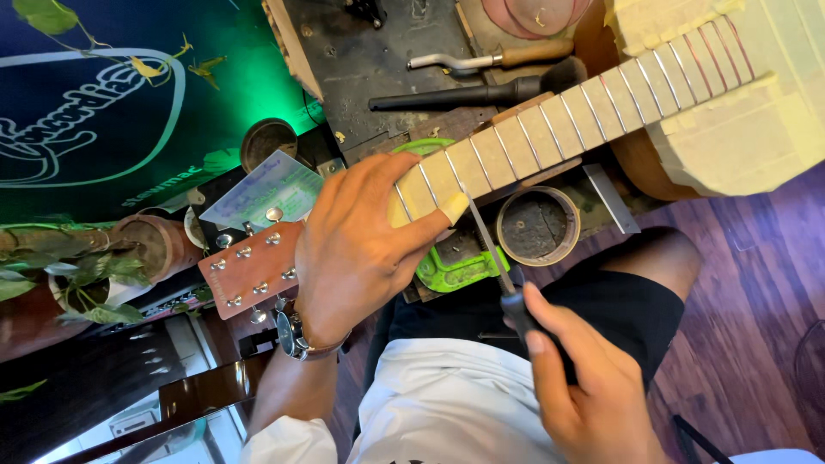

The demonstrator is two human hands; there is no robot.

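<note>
A guitar lies across my lap, its neck (550,129) covered in pale masking tape between the metal frets, its body (730,120) also taped at the upper right. My left hand (357,249) wraps around the neck next to the brown headstock (249,268), thumb on the fretboard edge. My right hand (580,387) grips the black handle of a thin metal file (485,236), whose tip rests on a fret near my left thumb.
A dark workbench (369,60) behind the neck holds a black brush (481,90), a wooden-handled tool (490,58) and a round tin (537,225). A green support (455,266) sits under the neck. Potted plants (94,283) stand at the left; wooden floor at the right.
</note>
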